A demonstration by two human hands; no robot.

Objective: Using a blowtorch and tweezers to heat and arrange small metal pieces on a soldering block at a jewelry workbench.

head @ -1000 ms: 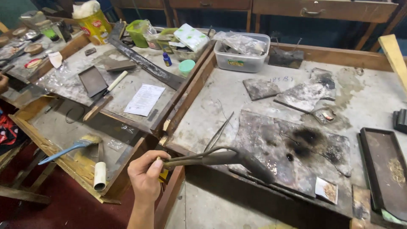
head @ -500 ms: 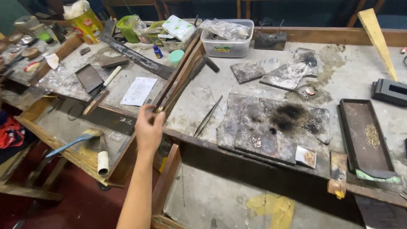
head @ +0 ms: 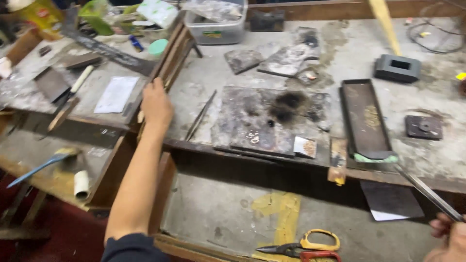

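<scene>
Tongs point(head: 162, 63), long and dark with wooden-looking bars, lie along the raised wooden edge between the two desk surfaces, and the left hand point(head: 156, 104) is closed around their near end, fingers curled over it. Just right of that hand a thin metal rod point(head: 200, 115) lies on the grey desk point(head: 208, 82), beside a scorched stone slab point(head: 272, 121) with a black burn mark at its middle. Further right sits a long, shallow dark tray point(head: 365, 119) holding a patch of yellowish grains, with a green strip at its near end. At the far edge a clear plastic tub point(head: 217, 26) holds crumpled plastic sheeting. A dark rectangular block with a hole point(head: 397, 68) stands well to the right. The right hand point(head: 449, 235), at the lower right corner and partly cut off, is closed on the end of a long metal bar point(head: 427, 191) that slants up towards the tray. On the lower shelf point(head: 218, 213) lie yellow-handled scissors point(head: 301, 241). Left of the tongs, a white paper sheet point(head: 115, 94) rests on the neighbouring desk.
</scene>
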